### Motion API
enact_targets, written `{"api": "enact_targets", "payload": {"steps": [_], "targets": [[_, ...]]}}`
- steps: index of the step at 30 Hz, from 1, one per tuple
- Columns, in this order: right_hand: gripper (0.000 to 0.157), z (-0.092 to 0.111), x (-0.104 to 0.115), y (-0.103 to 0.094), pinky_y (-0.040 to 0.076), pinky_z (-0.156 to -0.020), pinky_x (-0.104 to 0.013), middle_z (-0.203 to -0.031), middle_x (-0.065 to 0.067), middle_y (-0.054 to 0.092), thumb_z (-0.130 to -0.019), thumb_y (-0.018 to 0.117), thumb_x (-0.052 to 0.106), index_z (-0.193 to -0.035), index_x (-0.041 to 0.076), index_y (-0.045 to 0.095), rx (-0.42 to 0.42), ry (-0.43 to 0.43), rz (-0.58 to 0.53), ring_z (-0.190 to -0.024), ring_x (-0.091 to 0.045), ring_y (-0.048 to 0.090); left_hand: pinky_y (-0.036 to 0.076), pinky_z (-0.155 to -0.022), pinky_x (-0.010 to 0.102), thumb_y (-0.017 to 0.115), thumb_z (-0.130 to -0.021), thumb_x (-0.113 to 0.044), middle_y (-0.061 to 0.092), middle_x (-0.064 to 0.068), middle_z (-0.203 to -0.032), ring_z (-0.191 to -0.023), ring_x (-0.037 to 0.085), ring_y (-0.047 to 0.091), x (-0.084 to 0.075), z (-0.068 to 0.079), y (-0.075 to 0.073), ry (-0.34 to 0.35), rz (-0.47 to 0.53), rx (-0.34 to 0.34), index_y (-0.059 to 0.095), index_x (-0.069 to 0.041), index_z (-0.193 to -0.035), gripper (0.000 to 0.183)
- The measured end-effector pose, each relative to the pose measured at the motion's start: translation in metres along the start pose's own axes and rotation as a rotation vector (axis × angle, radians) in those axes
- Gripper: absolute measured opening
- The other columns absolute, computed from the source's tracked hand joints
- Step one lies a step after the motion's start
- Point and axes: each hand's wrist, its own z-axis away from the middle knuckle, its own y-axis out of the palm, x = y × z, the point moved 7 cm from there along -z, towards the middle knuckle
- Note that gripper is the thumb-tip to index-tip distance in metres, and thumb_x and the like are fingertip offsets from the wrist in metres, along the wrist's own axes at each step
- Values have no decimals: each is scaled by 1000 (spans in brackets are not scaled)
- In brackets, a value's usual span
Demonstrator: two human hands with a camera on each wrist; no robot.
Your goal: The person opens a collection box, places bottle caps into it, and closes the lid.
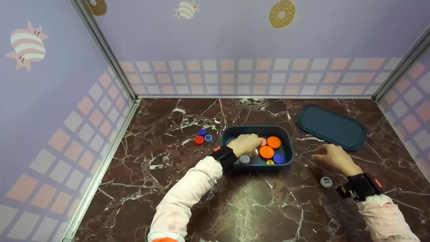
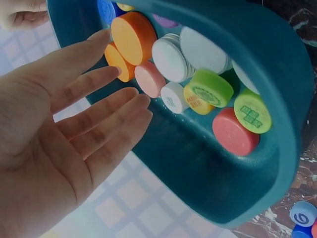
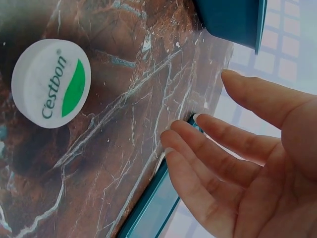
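Observation:
My left hand (image 1: 246,144) reaches into a dark teal box (image 1: 291,151) of bottle caps. In the left wrist view its fingers are fairly straight and spread, the fingertips close to an orange cap (image 2: 132,37) and a pink cap (image 2: 149,79); whether they touch is hard to tell. Around them lie white caps (image 2: 171,58), a green cap (image 2: 212,88) and a red cap (image 2: 235,131). My right hand (image 1: 337,159) hovers right of the box, fingers loosely bent and holding nothing. Near it on the tabletop lies a white cap with a green mark (image 3: 52,84).
A flat teal lid (image 1: 331,127) lies at the back right. Left of the box sit a red cap (image 1: 199,139), a dark blue cap (image 1: 202,132) and a light blue cap (image 1: 208,138). Patterned walls (image 1: 215,43) bound the marbled tabletop (image 1: 262,208).

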Motion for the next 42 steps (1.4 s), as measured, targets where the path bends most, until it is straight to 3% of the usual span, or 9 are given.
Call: {"api": "enact_targets", "payload": {"steps": [7, 14, 21, 25, 28, 31, 38, 42], "targets": [[46, 2, -5, 4, 44, -66, -45, -92, -19, 60, -83, 64, 33, -105, -7, 56, 31, 3, 28, -81, -34, 58, 46, -66, 32, 73, -76, -26, 53, 3, -90, -81, 19, 54, 5, 4, -3, -2, 3, -28, 66, -10, -95, 26], [52, 6, -15, 11, 44, -65, -46, -92, -25, 56, -78, 69, 33, -102, -11, 55, 147, 22, 85, -81, -39, 55, 45, -66, 29, 67, -82, -27, 54, 4, -95, -84, 16, 53, 12, 7, -5, -10, 15, -41, 65, -11, -105, 28], [84, 12, -20, 20, 43, -69, -49, -101, -35, 50, -73, 72, 40, -119, -22, 38, 228, 41, 121, -89, -45, 51, 45, -70, 30, 65, -84, -29, 56, 2, -98, -91, 15, 53, 17, 9, -8, -26, -3, -69, 65, -11, -103, 26], [65, 16, -21, 26, 44, -59, -40, -83, -22, 52, -72, 74, 36, -103, -13, 46, 237, 50, 119, -70, -32, 55, 45, -71, 31, 64, -84, -30, 56, 2, -98, -91, 15, 53, 17, 9, -8, -29, -9, -79, 65, -11, -101, 25], [49, 19, -23, 30, 44, -51, -34, -74, -10, 47, -72, 75, 32, -88, -3, 45, 243, 97, 86, -59, -22, 51, 45, -70, 30, 65, -83, -30, 56, 2, -97, -91, 16, 54, 17, 9, -8, -25, -2, -84, 65, -11, -101, 26], [46, 20, -25, 33, 45, -49, -33, -74, -10, 45, -73, 75, 30, -85, 0, 44, 255, 138, 63, -59, -21, 50, 45, -70, 30, 65, -83, -29, 56, 2, -96, -91, 16, 53, 18, 10, -7, -28, 5, -90, 65, -10, -101, 26], [26, 17, -21, 37, 42, -52, -32, -71, -7, 46, -75, 72, 14, -79, 3, 48, 272, 92, 99, -61, -20, 48, 45, -72, 29, 64, -84, -28, 57, 3, -101, -93, 16, 53, 25, 15, -8, -45, 32, -99, 65, -12, -107, 28], [20, 15, -17, 35, 39, -53, -32, -68, -5, 46, -75, 70, 7, -74, 3, 50, 263, 63, 111, -59, -19, 45, 45, -70, 30, 65, -84, -27, 56, 3, -95, -88, 16, 54, 33, 20, -13, -64, 25, -127, 66, -12, -97, 20]]}}
